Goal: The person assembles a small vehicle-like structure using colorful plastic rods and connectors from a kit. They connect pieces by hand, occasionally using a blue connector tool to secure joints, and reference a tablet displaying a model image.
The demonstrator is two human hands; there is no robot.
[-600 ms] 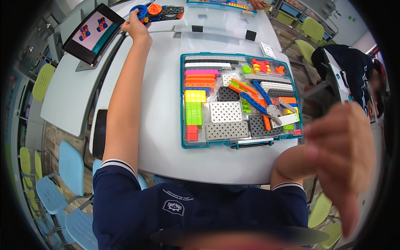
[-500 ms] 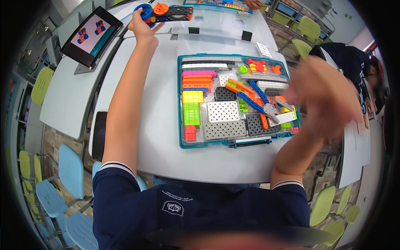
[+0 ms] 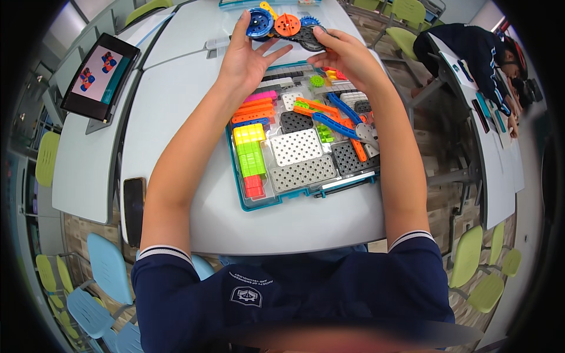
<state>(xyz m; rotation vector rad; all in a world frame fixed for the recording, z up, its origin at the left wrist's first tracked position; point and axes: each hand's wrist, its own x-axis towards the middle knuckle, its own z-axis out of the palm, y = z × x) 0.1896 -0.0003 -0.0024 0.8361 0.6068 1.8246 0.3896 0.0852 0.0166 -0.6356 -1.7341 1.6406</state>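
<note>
A toy building-kit model [image 3: 287, 25] is up beyond the far edge of a parts case, held between both hands. It has a blue wheel, an orange wheel, a blue gear and black pieces. My left hand [image 3: 244, 69] grips it by the blue wheel, thumb up and some fingers spread. My right hand [image 3: 352, 59] pinches the black round piece at its right end. Below lies the open teal-rimmed parts case [image 3: 276, 202], with yellow, green and red blocks, perforated plates and coloured strips. Orange and blue beams [image 3: 338, 125] joined to grey pieces rest on top of the parts.
A tablet [image 3: 101, 76] showing two pictured models stands on the left table [image 3: 82, 176]. A phone [image 3: 134, 212] lies near my left elbow. Blue chairs [image 3: 109, 265] and green chairs [image 3: 468, 253] stand around. Another person [image 3: 471, 56] leans over a table at the right.
My right hand has moved up and inward from the right and taken hold of the model. My left hand has brought the model rightward. The view has shifted, with the case appearing further left.
</note>
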